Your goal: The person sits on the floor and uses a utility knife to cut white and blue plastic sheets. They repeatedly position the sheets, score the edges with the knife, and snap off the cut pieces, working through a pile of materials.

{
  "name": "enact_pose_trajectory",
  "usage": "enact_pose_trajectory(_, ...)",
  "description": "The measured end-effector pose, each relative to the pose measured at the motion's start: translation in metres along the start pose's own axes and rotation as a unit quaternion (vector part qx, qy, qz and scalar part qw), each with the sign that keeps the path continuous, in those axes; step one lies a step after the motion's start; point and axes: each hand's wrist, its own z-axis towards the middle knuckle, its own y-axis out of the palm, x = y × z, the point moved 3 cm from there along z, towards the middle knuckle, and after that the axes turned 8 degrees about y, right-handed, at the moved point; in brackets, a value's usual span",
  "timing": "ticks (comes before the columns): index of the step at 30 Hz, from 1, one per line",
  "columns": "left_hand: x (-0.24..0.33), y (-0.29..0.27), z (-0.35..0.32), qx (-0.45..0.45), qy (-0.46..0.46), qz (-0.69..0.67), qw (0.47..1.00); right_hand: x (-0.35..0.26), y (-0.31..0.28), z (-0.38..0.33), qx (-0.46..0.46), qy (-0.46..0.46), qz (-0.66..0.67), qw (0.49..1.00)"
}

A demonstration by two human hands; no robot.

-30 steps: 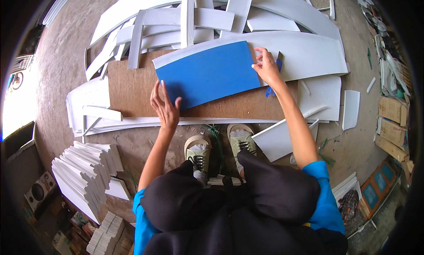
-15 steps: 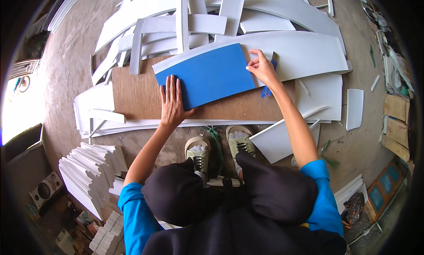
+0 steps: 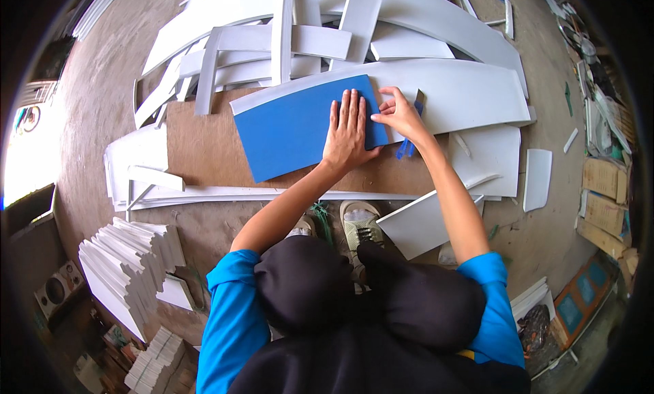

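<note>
A blue panel with a curved far edge lies on a long white curved board, a strip of which shows along that edge. My left hand rests flat on the panel's right part, fingers stretched out. At the panel's right edge, my right hand has its fingers bent and drawn together; whatever they pinch is too small to make out. Partly behind that hand lies a tool with a blue handle. Beneath everything is a brown wooden board.
White strips and curved boards are heaped beyond the work. White pieces stand in a row at the lower left. A white panel lies near my shoes. Cardboard boxes are stacked at the right.
My left hand has slid right across the blue panel, from its left end to near its right edge. My right hand stays by that edge. The whole view has shifted slightly.
</note>
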Motion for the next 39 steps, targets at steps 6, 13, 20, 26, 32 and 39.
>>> enact_pose_trajectory(6, -0.017, -0.008, -0.013, 0.062, 0.033, -0.088, 0.994, -0.001, 0.008, 0.006, 0.019, -0.017, -0.07, 0.997)
enact_pose_trajectory(13, -0.091, -0.059, -0.133, 0.27, -0.388, -0.09, 0.877, 0.007, 0.008, 0.011, 0.0, 0.046, -0.027, 0.999)
enact_pose_trajectory(20, -0.133, -0.035, -0.154, 0.21, -0.498, -0.254, 0.802, 0.001, 0.005, 0.012, -0.016, 0.061, -0.035, 0.997)
enact_pose_trajectory(26, -0.148, -0.031, -0.151, 0.246, -0.496, -0.387, 0.737, -0.002, 0.0, 0.012, -0.017, 0.07, -0.057, 0.996)
enact_pose_trajectory(32, -0.157, -0.051, -0.187, 0.32, -0.494, -0.35, 0.728, -0.009, 0.045, -0.006, -0.024, 0.065, -0.017, 0.997)
enact_pose_trajectory(39, -0.158, -0.054, -0.213, 0.231, -0.51, -0.063, 0.826, -0.021, 0.074, -0.017, -0.008, 0.048, -0.07, 0.996)
